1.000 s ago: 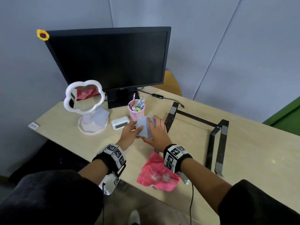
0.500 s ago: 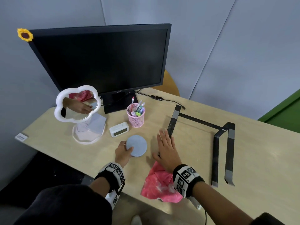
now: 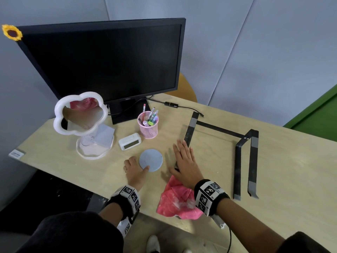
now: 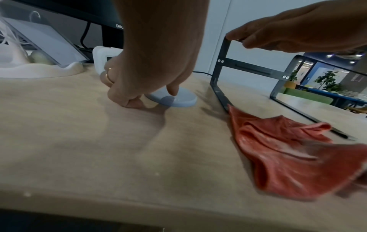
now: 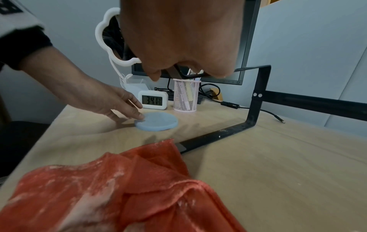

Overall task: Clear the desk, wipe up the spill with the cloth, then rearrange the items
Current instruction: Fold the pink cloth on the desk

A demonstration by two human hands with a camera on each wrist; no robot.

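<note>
A round pale-blue coaster lies flat on the wooden desk in front of the pen cup. My left hand pinches its near-left edge, thumb on top and the other fingers curled against the desk. My right hand is flat with straight fingers over the top of the black metal stand's left leg. A crumpled pink-red cloth lies under my right wrist at the desk's front edge.
A black monitor stands at the back. In front of it are a cloud-shaped white mirror, a small white digital clock and a pink mesh pen cup. A cable runs behind the stand. The desk's front edge is near my left wrist.
A second ago both hands held the coaster up near the pen cup. It now lies flat on the desk; my right hand let go and moved right over the stand.
</note>
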